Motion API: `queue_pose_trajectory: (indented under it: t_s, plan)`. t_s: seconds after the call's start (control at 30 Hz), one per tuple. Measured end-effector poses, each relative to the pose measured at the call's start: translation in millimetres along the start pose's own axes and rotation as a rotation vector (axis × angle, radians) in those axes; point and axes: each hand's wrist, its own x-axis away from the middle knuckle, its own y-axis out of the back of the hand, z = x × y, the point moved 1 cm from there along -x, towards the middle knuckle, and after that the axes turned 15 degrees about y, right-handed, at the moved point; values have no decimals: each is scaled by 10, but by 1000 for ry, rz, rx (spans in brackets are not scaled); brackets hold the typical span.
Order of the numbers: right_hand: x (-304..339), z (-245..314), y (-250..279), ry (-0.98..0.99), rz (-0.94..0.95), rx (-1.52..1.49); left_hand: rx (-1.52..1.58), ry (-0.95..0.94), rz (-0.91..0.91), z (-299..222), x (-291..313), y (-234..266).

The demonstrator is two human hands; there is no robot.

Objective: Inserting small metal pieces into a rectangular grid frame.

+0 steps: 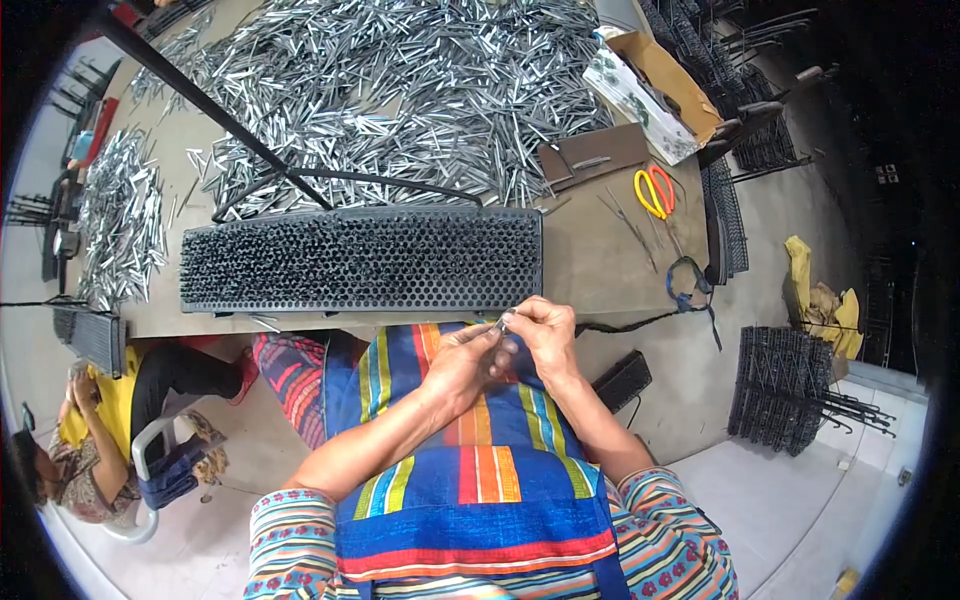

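Note:
My right hand (545,335) pinches a small, slim metal piece (506,318) between thumb and fingertips. Against it, my left hand (465,365) is closed with curled fingers that meet the same piece; whether more pieces lie in its palm is hidden. Both hands are over my striped apron, just below the near right corner of a long black rack (450,262) full of round holes. On the rack's left part the holes look filled with dark tips. A large heap of slim silvery metal pieces (400,110) spreads over the table behind it.
Right of the rack lie scissors (657,192) with yellow and orange handles, a brown flat piece (593,157) and an open carton (655,90). A black rod (215,95) slants over the heap. Stacked black racks (782,390) stand at right; another person (95,440) sits at left.

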Motion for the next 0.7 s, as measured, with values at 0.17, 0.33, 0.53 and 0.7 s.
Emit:
queue_pose_trajectory:
  t_s: [0.17,0.33,0.53,0.7]
  plan:
    - [2,70,-9,-132,-38,-154,47,-39,-4,-7,63,-21]
    - [16,47,-3,-257,-3,-243,10,-37,18,32,29,35]
    - [-70,27,93,-154,-156,-326,-57,-14,27,37,4,85]
    - [-308,213,191,198,-311,-94,-46,56,41,22,28,47]
